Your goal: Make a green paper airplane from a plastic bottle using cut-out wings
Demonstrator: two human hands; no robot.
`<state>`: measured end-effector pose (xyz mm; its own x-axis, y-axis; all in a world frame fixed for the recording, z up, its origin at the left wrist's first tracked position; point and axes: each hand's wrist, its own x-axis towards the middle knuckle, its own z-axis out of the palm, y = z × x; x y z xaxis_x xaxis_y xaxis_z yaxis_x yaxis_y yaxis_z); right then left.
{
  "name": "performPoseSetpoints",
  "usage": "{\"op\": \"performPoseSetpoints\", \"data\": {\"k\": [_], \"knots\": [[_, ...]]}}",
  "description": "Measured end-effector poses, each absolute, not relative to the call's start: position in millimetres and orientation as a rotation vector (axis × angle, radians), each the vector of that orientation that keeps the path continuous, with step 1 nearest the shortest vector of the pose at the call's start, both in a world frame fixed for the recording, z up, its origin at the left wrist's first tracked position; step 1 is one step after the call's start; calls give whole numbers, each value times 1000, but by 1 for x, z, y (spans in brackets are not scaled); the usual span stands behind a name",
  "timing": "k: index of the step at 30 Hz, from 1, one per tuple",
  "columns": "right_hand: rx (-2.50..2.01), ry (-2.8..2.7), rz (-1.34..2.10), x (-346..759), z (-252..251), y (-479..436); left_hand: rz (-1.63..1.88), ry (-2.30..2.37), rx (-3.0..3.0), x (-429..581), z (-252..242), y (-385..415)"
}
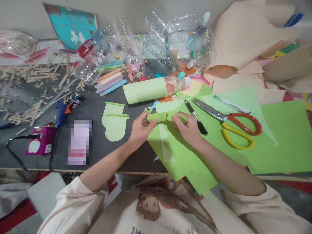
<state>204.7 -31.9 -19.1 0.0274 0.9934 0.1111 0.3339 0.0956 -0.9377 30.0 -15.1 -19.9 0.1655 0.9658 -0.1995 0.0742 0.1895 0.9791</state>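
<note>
My left hand [140, 127] and my right hand [187, 127] both pinch a small piece of light green paper [162, 116], which curls into a roll between them. The hands are over a large green paper sheet [185, 156] that hangs past the table's front edge. A mitten-shaped green cutout [114, 125] lies just left of my left hand. A plastic bottle wrapped in green paper [146, 90] lies on its side behind the hands.
Red-and-yellow scissors [234, 125], a black pen [196, 117] and a white marker [231, 104] lie on green sheets to the right. Clear plastic bottles [170, 42] and pastel markers [110, 79] are at the back. Wooden sticks [26, 94], a blue glue gun [63, 109] and a pink device [40, 139] lie left.
</note>
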Motion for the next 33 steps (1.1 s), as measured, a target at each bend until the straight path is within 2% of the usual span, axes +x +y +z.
{"op": "performPoseSetpoints", "data": {"k": [33], "knots": [[-1417,-1685,846,202,-27,-32,880,1225,1404,31,-21,-17]]}}
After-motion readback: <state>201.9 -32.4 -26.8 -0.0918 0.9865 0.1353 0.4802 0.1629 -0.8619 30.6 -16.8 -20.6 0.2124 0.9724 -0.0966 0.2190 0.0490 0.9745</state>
